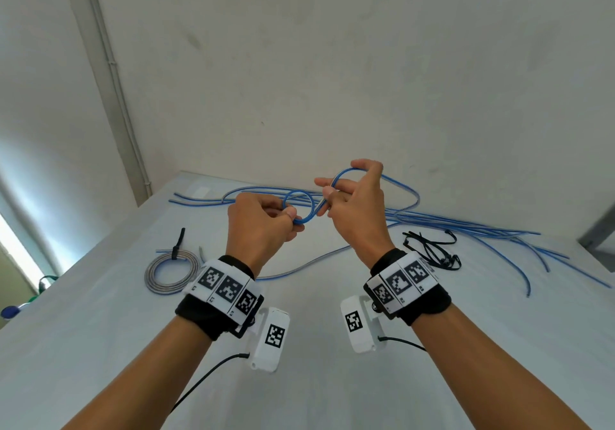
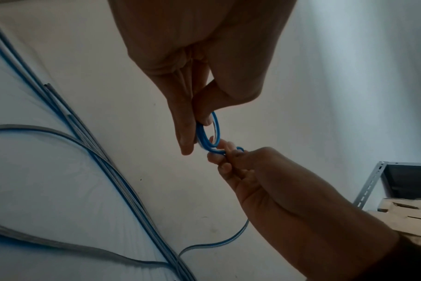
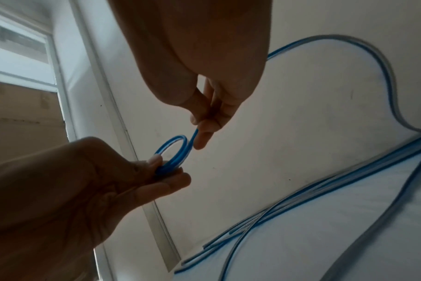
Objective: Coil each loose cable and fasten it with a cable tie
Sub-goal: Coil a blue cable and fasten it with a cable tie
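A blue-and-white cable (image 1: 298, 204) is held up over the table between both hands, wound into a small loop (image 2: 208, 133). My left hand (image 1: 293, 216) pinches that loop (image 3: 172, 152) between thumb and fingers. My right hand (image 1: 332, 193) pinches the same cable just right of the loop, with a further bend (image 1: 346, 171) arching over its fingers. The cable's tail drops to the table behind the right hand. More loose blue cables (image 1: 466, 226) lie along the back and right of the table. A pile of black cable ties (image 1: 432, 251) sits right of my right wrist.
A coiled cable (image 1: 171, 271) bound with a black tie lies on the white table (image 1: 316, 379) at the left. The wall stands close behind the table. A grey metal shelf (image 1: 599, 230) is at the right edge, with cardboard boxes (image 2: 409, 213) beside it.
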